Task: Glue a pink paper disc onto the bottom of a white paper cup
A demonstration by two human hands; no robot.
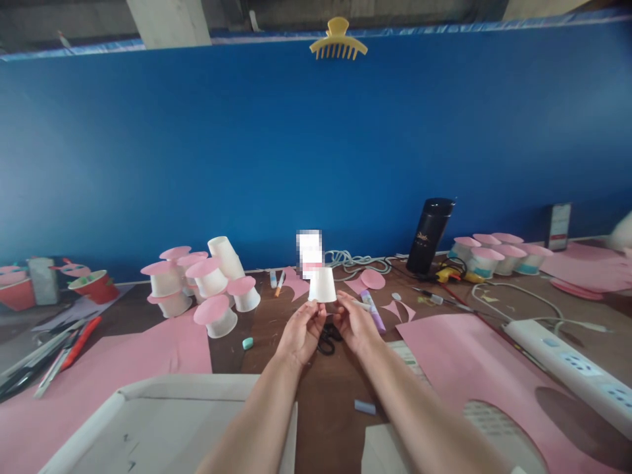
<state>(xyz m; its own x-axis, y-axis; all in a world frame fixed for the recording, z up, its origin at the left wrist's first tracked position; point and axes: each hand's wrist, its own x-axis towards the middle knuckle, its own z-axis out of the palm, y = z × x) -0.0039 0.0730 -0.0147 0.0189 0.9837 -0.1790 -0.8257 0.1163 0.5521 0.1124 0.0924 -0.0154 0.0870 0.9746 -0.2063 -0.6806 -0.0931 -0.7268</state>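
Our left hand (302, 331) and right hand (357, 324) pinch one bare white paper cup (323, 285); pink-disc-topped white paper cups (210, 280) stand apparently finished.

A yellow claw clip (338, 45) shows against the upper edge of the blue partition (276, 145). Below stands a black flask (429, 237), with loops of pale cable (363, 261) to its left. On the worktop's (323, 411) right side lies a white power strip (567, 368), and farther back a phone (559, 227) stands upright.
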